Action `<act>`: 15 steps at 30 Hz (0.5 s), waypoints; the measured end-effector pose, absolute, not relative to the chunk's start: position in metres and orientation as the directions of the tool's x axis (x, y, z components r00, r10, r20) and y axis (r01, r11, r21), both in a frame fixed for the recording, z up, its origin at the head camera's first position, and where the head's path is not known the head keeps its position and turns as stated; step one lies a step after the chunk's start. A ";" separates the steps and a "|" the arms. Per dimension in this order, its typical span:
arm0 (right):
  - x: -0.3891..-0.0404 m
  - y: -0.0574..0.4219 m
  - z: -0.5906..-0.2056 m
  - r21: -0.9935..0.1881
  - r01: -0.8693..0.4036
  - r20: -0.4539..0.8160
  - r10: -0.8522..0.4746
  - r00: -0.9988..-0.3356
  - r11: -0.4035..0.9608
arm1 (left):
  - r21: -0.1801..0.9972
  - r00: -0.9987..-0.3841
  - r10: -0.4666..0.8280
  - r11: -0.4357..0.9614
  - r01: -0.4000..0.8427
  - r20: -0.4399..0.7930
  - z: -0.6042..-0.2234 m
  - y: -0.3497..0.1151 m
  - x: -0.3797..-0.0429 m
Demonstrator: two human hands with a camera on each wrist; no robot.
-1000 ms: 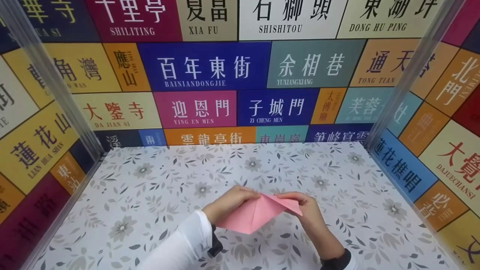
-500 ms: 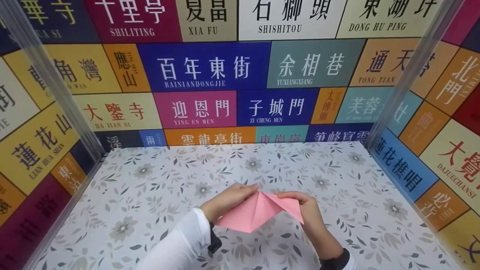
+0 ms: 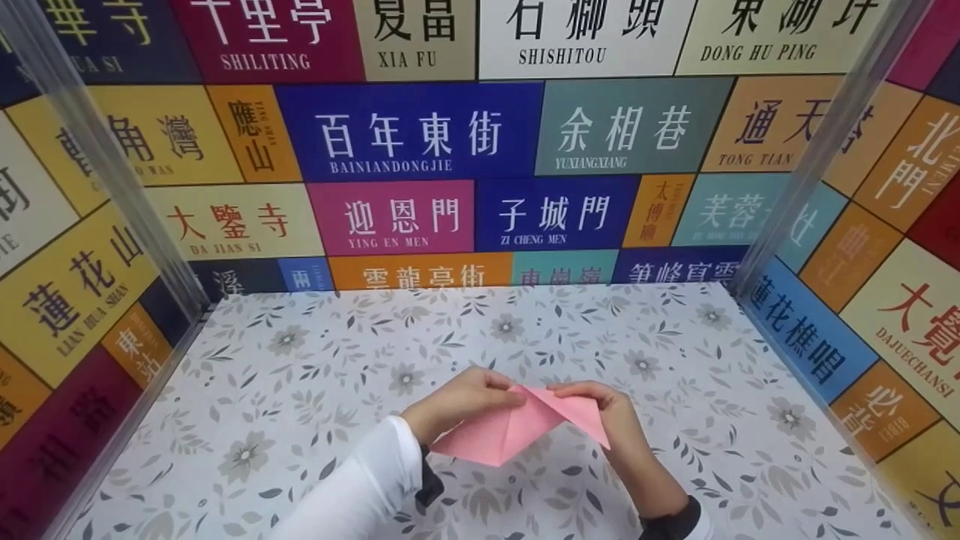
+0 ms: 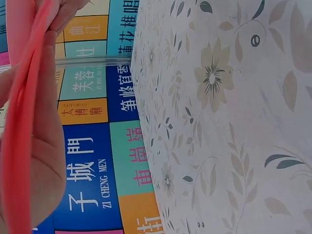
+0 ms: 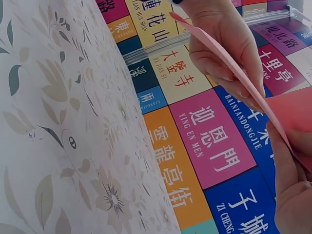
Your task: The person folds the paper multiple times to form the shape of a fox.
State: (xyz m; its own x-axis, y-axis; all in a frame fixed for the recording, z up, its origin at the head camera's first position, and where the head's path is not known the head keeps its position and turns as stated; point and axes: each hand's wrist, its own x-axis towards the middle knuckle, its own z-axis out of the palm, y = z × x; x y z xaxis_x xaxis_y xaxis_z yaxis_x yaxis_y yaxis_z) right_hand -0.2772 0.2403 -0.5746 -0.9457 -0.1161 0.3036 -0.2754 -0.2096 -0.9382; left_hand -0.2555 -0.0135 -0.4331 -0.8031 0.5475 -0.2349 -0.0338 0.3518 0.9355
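Both hands hold a folded sheet of pink paper [image 3: 499, 439] up over the table in the head view. Creases run down from its top edge, and a pointed flap hangs at its right end. My left hand [image 3: 457, 401] grips the left part, thumb lying on the near face by the top crease. My right hand [image 3: 611, 412] pinches the right flap near its upper edge. Seen edge-on in the right wrist view, the paper [image 5: 234, 68] runs between the left hand [image 5: 222, 46] and the right hand [image 5: 295, 195]. Layers of the paper [image 4: 22, 146] show in the left wrist view.
The table [image 3: 360, 337] has a white cover with grey flowers and leaves. Colourful sign-printed panels [image 3: 405, 135] stand at its back and sides, with clear strips [image 3: 802, 150] at the corners.
The left thumb lifted to the top edge, then came down on the paper's near face beside the crease. The right flap's point has tipped lower. The right hand has barely moved.
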 end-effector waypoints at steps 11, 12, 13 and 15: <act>-0.205 0.197 -0.444 -0.978 -0.100 0.098 0.023 -0.995 -0.181 | 0.946 -0.812 0.538 0.320 -0.050 -0.225 -0.433 -0.013 -0.258; -0.206 0.197 -0.446 -0.981 -0.106 0.103 0.024 -0.994 -0.163 | 0.947 -0.809 0.540 0.314 -0.061 -0.231 -0.432 -0.013 -0.257; -0.207 0.197 -0.447 -0.983 -0.110 0.106 0.034 -0.994 -0.149 | 0.949 -0.806 0.543 0.307 -0.071 -0.236 -0.432 -0.013 -0.257; -0.209 0.198 -0.452 -0.983 -0.127 0.125 0.028 -0.992 -0.132 | 0.950 -0.803 0.543 0.300 -0.087 -0.245 -0.432 -0.013 -0.256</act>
